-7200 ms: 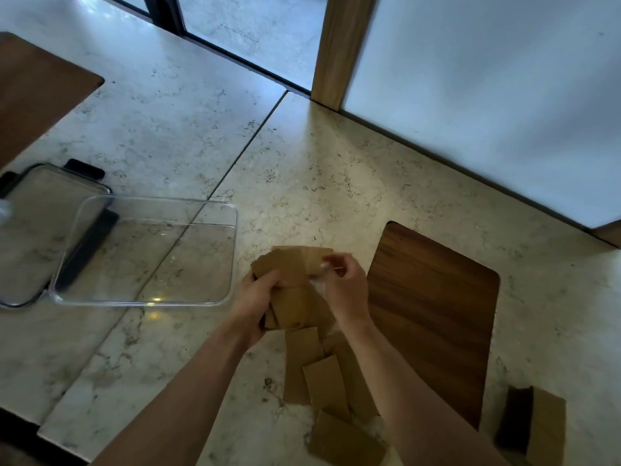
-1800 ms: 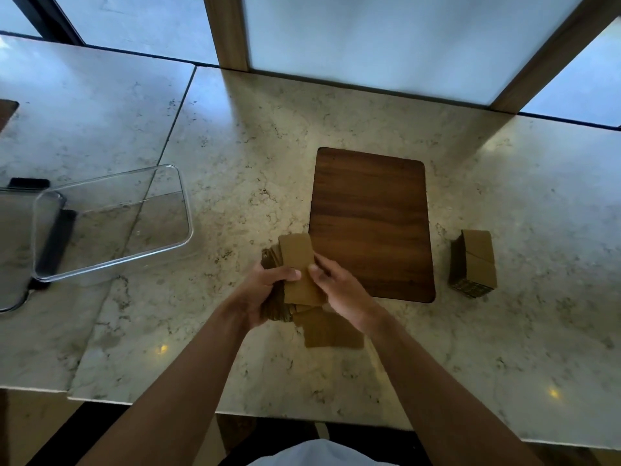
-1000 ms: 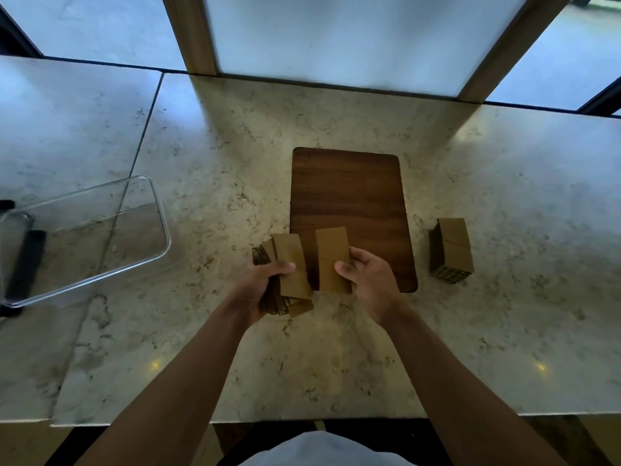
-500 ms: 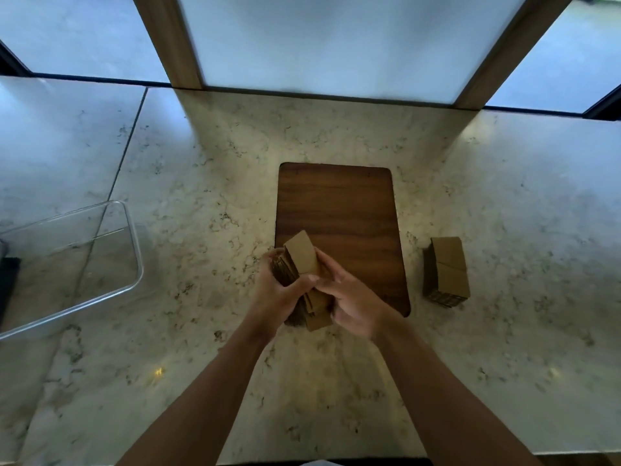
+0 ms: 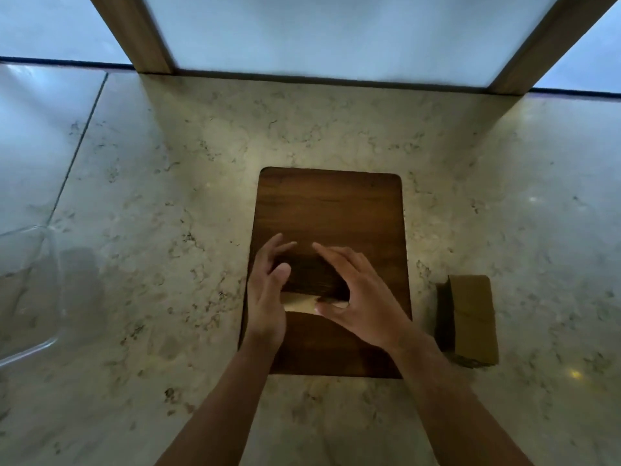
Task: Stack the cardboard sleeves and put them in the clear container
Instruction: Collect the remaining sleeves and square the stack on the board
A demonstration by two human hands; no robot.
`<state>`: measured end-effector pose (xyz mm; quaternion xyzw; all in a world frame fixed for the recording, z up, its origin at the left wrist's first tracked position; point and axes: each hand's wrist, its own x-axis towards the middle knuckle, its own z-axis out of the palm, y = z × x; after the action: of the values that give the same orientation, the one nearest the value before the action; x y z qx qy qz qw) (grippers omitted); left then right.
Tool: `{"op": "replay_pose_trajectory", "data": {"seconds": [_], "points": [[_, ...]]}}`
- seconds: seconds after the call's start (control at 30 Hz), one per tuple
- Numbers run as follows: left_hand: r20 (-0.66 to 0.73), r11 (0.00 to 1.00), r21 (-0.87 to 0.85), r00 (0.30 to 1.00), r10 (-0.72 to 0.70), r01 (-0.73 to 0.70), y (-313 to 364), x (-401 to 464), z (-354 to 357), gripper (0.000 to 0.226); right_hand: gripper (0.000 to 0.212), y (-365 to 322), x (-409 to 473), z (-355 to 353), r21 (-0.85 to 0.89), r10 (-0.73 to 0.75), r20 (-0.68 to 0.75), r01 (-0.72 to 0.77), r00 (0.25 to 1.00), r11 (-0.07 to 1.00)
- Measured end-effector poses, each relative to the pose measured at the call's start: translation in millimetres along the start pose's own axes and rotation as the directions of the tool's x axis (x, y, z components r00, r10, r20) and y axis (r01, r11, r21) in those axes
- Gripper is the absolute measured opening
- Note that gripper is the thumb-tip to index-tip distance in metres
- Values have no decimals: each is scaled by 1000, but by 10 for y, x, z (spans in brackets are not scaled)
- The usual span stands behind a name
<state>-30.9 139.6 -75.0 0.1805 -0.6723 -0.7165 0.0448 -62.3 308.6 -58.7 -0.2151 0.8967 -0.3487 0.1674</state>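
Since half a second ago the bundle of cardboard sleeves has been brought down from mid-air onto the wooden board, near its front-left corner, and the view has been tipped further down. The bundle is flanked by both hands: the left hand is held edge-on against its left side, fingers straight, and the right hand is arched over its right side with the thumb at the pale front edge. Whether the sides are pressed or only touched cannot be told.

The squaring-up step appears to be in hand. Next, a firm two-sided squeeze and a lift toward the clear container at the counter's left edge would be called for, and the second stack, lying on the counter just right of the board, remains to be collected.

Most of the bundle is lost in shadow between the palms; only a light strip is seen. The container is cut off by the frame, so its contents cannot be judged.
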Motion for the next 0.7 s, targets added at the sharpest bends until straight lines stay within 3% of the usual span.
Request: {"op": "replay_pose_trajectory", "data": {"seconds": [0.1, 0.17, 0.27, 0.3, 0.37, 0.43, 0.5, 0.57, 0.7], "points": [[-107, 1000, -20, 994, 8, -10, -85, -55, 188, 56, 85, 140, -52, 95, 232, 75, -185, -30, 980, 972], [-184, 1000, 20, 983, -7, 11, -94, -119, 299, 40, 70, 150, -119, 197, 446, 225, -329, -59, 917, 893], [-293, 997, 39, 955, -49, 63, -158, -152, 466, 5, 47, 6, -138, 407, 816, 517, -323, -44, 793, 577], [-338, 994, 80, 940, -41, 72, -156, -146, 488, 9, 38, -40, -113, 436, 859, 571, -311, -32, 760, 511], [-357, 986, 151, 934, -18, 77, -183, -146, 465, 10, 22, -45, -57, 453, 864, 650, -337, -50, 680, 500], [-318, 976, 215, 948, 30, 41, -186, -164, 394, 16, 12, 26, -18, 430, 802, 662, -409, -100, 628, 589], [-296, 976, 215, 954, 48, 17, -195, -180, 353, 25, 12, 62, -10, 423, 771, 649, -430, -119, 628, 625], [-285, 983, 183, 958, 46, 7, -187, -206, 354, 23, 17, 11, -11, 436, 828, 662, -369, -94, 652, 553], [-192, 980, 197, 979, 64, -25, -248, -292, 274, 26, 23, 11, -122, 454, 816, 568, -318, -86, 759, 572]]}}
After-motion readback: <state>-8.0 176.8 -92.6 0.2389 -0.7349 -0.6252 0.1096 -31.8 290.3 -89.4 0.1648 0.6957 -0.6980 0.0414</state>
